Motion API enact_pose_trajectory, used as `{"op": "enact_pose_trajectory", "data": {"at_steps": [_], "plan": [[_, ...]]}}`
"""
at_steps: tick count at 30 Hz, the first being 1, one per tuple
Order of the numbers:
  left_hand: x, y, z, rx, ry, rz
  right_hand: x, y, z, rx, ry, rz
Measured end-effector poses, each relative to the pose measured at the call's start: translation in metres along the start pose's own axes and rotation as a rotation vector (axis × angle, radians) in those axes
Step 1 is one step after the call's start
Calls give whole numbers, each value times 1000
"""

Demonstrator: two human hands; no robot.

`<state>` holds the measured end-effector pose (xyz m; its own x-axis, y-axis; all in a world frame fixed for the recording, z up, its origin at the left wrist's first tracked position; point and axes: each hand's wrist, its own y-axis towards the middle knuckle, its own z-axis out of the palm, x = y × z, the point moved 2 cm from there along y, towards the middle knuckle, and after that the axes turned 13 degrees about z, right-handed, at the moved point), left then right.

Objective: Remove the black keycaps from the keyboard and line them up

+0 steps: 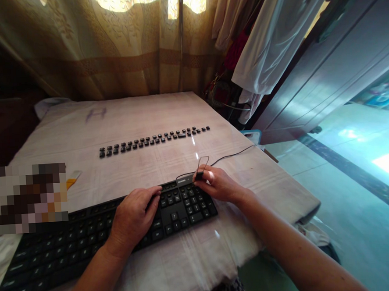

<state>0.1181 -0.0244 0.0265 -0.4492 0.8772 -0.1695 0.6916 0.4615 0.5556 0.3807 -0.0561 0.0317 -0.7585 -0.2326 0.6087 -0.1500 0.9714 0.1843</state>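
Right fingers (pixel 208 170) curled, perhaps above keyboard (pixel 96 232)

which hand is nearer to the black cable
Right. The right hand is close beside the black cable, at the far right corner of the keyboard; the left hand is farther off, left of the cable, over the keyboard.

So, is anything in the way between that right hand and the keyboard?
Nothing visible: the right hand, pinching a small dark piece with a thin wire loop, is already at the upper right corner of the keyboard. The cable runs beyond the hand.
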Motion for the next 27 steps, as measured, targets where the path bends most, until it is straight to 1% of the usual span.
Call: {"op": "enact_pose_trajectory", "data": {"at_steps": [5, 11, 15, 19, 27], "plan": [[-1, 0, 0, 0, -4, 1, -3, -4, 3, -41, 103, 35], [0, -1, 0, 8, -20, -19, -8, -5, 6, -40, 249, 44], [0, -1, 0, 17, -18, -16, -10, -5, 7, -49, 230, 59], [-1, 0, 0, 20, -10, -11, -8, -5, 7, -53, 182, 35], [0, 0, 0, 20, -25, -24, -1, -7, 12, -161, 105, -24]]}}
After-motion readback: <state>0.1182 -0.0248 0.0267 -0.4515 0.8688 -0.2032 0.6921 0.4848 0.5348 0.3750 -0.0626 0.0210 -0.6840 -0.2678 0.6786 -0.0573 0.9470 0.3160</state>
